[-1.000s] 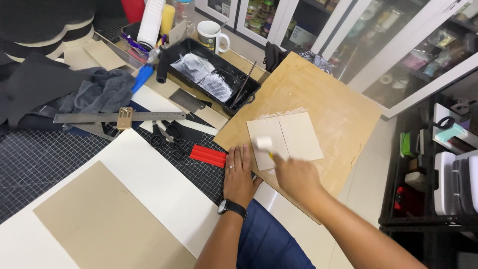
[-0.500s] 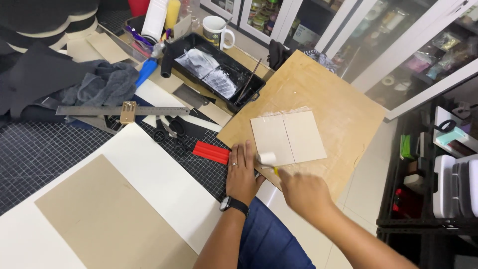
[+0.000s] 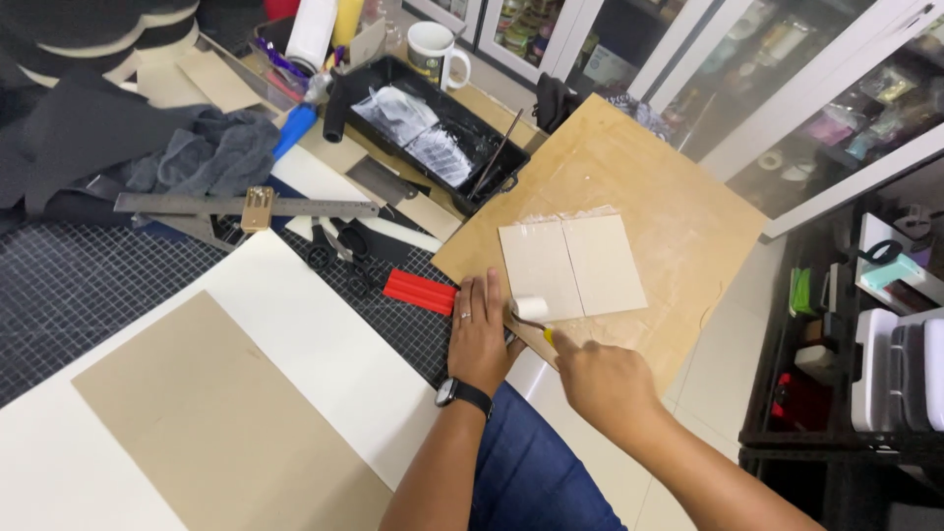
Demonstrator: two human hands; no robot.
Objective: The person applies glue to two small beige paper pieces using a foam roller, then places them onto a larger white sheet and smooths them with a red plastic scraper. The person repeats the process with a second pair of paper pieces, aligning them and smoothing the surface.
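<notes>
table (image 3: 59, 285): dark grid cutting mat on top, big white sheet and tan card lying on it at lower left
wooden board (image 3: 669, 197): tan, sits tilted at the table's right edge, carries the panels
black tray (image 3: 393, 69): far side, well apart from both hands, crumpled whitish stuff inside
grey panels (image 3: 570, 265): two flat pieces side by side on the wooden board, seam runs away from the person, slightly tilted right
steel ruler (image 3: 246, 206): long, lies left of the board, not in play
red strip (image 3: 421, 292): just left of the left hand, on the mat
left hand (image 3: 479, 329): flat, fingers spread, palm down, pressing at the board's near-left edge, holds nothing
right hand (image 3: 602, 379): closed round the roller handle, nearer the panels than the left
small roller (image 3: 531, 309): white, at the near-left corner of the panels, between the hands; axis lies about across the seam; panels lie up and right from it
</notes>
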